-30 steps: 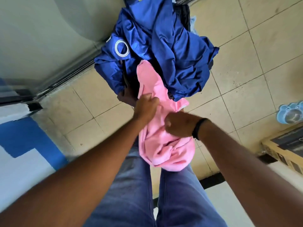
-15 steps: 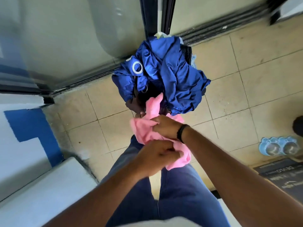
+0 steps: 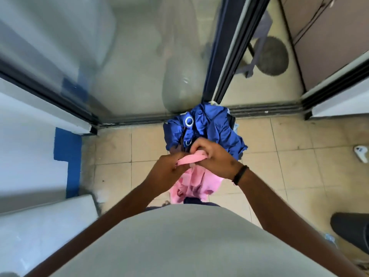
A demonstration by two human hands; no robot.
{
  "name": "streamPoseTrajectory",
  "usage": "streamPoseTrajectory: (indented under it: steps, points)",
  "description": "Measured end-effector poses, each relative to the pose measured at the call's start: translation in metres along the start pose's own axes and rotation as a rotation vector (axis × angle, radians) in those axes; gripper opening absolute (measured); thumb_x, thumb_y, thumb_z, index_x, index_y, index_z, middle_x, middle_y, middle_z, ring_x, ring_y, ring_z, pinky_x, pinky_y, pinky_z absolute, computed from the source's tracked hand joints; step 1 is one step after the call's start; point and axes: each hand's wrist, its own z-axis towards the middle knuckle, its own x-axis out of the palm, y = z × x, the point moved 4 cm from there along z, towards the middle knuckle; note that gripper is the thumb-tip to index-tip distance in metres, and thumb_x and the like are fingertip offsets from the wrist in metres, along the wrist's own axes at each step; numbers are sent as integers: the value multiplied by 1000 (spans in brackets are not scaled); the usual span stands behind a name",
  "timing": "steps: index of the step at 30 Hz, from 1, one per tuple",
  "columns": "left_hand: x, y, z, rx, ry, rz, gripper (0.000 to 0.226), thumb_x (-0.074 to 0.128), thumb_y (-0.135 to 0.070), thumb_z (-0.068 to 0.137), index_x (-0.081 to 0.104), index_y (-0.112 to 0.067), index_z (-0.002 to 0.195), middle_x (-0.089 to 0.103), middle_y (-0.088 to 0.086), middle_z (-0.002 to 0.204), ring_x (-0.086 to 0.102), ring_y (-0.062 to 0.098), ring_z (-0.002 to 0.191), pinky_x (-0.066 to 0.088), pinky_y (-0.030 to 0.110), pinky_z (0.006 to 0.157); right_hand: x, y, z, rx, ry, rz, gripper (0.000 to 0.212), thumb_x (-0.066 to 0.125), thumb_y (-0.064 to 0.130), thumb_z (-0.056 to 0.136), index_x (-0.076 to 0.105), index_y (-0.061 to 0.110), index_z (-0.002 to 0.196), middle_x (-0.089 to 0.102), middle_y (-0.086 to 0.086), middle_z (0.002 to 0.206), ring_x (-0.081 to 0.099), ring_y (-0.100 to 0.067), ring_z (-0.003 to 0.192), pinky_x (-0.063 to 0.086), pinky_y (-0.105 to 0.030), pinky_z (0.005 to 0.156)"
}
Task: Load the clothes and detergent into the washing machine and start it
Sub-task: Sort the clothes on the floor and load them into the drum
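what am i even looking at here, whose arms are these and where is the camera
There is no machine here: a person wears a wide-angle camera on the head, looking down past their own grey shirt. The two bare arms are theirs. The left hand and the right hand, with a black wristband, both grip a pink garment, its top edge stretched between them and the rest hanging. Behind it a heap of blue cloth sits on the tiled floor by a sliding glass door.

Pink garment (image 3: 196,181) hangs crumpled before heaped blue clothes (image 3: 211,126).
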Motion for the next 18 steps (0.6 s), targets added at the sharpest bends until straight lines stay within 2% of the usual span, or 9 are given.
streamPoseTrajectory:
  steps: [2,5,7,9,11,12,15,18]
  points:
    - [-16,-13,-8,132,-86,88,38,47,-40,92,72,-19,111,68,-1,87,65,26,82,52,41,72,-2,10,-13,5,-230,-49,25,73,15,78,55,24,93,67,8,85,64,-10,76,50,-29,67]
    - [-39,-29,-23,324,-152,192,34,53,-21,92,71,-22,121,69,-2,113,62,18,103,49,34,89,16,18,-33,-3,-433,-261,20,71,14,78,59,19,93,67,7,85,63,-14,79,52,-35,71]
    - [-51,-38,-43,380,-160,216,33,54,-20,90,74,-23,116,67,-2,106,62,17,96,50,37,83,39,20,-43,-64,-495,-478,18,64,23,78,62,15,94,63,-1,93,59,-24,85,51,-42,71]
    - [-58,-45,-69,424,-172,192,33,50,-26,86,77,-21,105,66,-3,90,59,15,83,49,36,72,63,14,-44,-64,-513,-614,31,49,32,75,64,15,96,61,-5,98,56,-30,88,50,-44,70]
    - [-69,-55,-92,472,-237,111,34,49,-22,79,77,-21,98,63,-14,85,57,10,79,46,28,70,81,-3,-43,28,-525,-598,40,40,38,73,64,15,95,60,-8,96,56,-33,86,50,-44,70]
    - [-77,-59,-103,494,-292,71,34,49,-19,78,77,-20,98,62,-18,86,57,8,80,45,24,72,88,-12,-43,92,-519,-577,38,40,39,75,63,15,92,60,-9,94,57,-34,85,50,-45,69]
    - [-105,-68,-129,472,-471,-26,30,54,-13,81,77,-13,99,64,-18,91,59,-2,87,44,16,80,103,-39,-48,266,-445,-574,18,52,25,87,63,11,92,65,-14,92,62,-38,87,48,-38,67]
    - [-135,-69,-149,393,-611,-133,28,63,3,81,73,-21,94,64,-14,88,59,-6,83,42,12,76,100,-59,-61,384,-439,-567,16,49,12,93,65,10,94,69,-18,99,63,-41,94,41,-34,67]
